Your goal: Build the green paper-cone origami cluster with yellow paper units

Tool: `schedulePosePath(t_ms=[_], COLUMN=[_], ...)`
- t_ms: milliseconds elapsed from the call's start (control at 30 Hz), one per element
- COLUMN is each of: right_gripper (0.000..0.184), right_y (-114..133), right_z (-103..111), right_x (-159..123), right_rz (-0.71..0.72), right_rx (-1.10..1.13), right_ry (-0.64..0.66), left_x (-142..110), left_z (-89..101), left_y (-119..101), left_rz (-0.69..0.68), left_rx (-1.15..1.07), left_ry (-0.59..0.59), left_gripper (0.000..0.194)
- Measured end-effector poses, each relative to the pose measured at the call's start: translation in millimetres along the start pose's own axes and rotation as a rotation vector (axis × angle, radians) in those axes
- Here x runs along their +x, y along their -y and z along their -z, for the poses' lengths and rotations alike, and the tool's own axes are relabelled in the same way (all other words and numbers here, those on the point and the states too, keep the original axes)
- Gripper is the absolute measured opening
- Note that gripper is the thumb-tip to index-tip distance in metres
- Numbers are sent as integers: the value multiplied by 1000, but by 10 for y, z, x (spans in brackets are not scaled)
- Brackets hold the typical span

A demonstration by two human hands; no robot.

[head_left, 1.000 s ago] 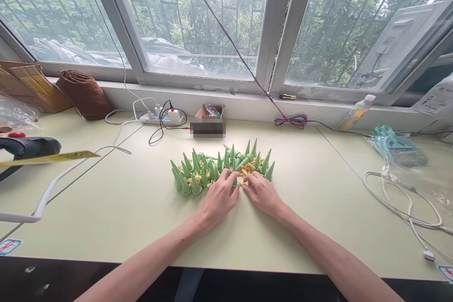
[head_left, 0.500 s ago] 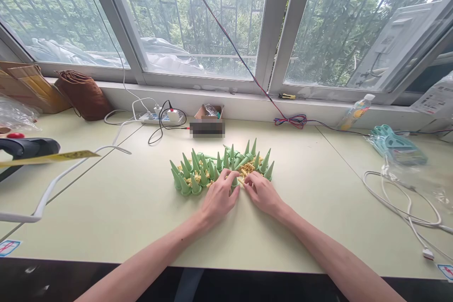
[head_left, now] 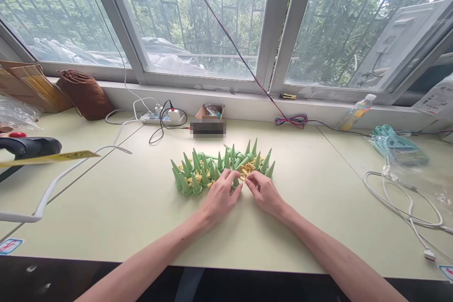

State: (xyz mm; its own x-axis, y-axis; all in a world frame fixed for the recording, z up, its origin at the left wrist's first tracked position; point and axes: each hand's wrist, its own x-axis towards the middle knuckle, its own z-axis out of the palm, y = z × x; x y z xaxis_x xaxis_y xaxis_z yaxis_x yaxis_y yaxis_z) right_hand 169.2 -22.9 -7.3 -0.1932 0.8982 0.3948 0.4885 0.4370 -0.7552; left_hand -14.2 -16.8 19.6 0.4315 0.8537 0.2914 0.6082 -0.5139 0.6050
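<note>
Windows (head_left: 198, 19) back a pale table (head_left: 123, 212); half-curled hands (head_left: 220, 196) (head_left: 266, 193) beside green cones (head_left: 196, 187), any grip hard to tell.

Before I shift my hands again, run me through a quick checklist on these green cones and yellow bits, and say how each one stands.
1. Left hand on a green cone: ok, thumb and fingers are around it.
2. Right hand grip on a yellow bit: cannot tell, the fingertips hide it.
3. Loose yellow bits within reach: ok, a pile lies just beyond the right hand.
4. Every cone standing: not ok, at least one tilted cone lies towards the back.
5. Bottle away from both hands: ok, it is off to the right by the window.
</note>
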Motion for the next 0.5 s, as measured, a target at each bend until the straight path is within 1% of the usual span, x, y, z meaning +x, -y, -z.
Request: schedulePosePath(t_ms=[267, 500], right_gripper=[19, 19], right_y=[12, 15], right_z=[10, 20], right_x=[-10, -3], right_rz=[-15, 20], right_rx=[95, 56], right_ry=[12, 16], left_x=[6, 17], left_z=[-10, -21], left_y=[13, 48], left_rz=[14, -4], left_rx=[-44, -35], left_ry=[-11, 20], left_gripper=[12, 10])
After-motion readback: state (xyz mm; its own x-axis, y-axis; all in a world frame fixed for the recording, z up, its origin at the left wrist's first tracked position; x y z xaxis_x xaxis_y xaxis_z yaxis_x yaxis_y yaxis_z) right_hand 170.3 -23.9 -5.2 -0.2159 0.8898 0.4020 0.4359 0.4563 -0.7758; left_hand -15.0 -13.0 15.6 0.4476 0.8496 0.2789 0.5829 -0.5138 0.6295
